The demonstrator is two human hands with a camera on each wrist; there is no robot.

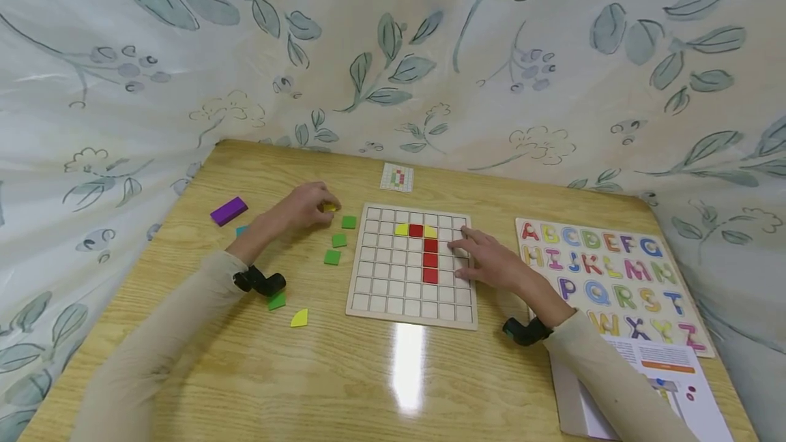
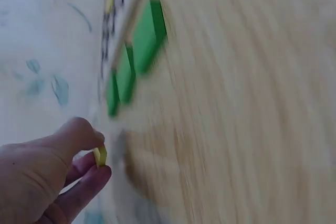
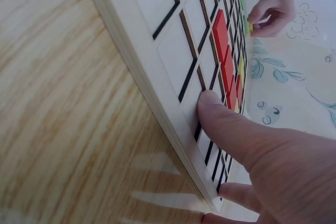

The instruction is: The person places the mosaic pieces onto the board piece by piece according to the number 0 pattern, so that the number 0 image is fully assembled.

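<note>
A small yellow tile (image 2: 101,155) is pinched between the thumb and fingers of my left hand (image 1: 305,204), left of the grid board's upper corner. My right hand (image 1: 493,261) rests on the right edge of the wooden grid board (image 1: 374,292), thumb and fingers spread over its cells. Several red tiles (image 1: 430,260) stand in a column on the board, with another red one at the top between two yellow pieces (image 1: 402,229). Loose green tiles (image 1: 332,257) lie between my left hand and the board.
A yellow quarter-round piece (image 1: 299,318) and a green tile (image 1: 277,301) lie near the left wrist. A purple block (image 1: 229,211) sits at far left. Behind the board is a small pattern card (image 1: 397,177). An alphabet board (image 1: 614,278) and a printed box (image 1: 694,387) occupy the right.
</note>
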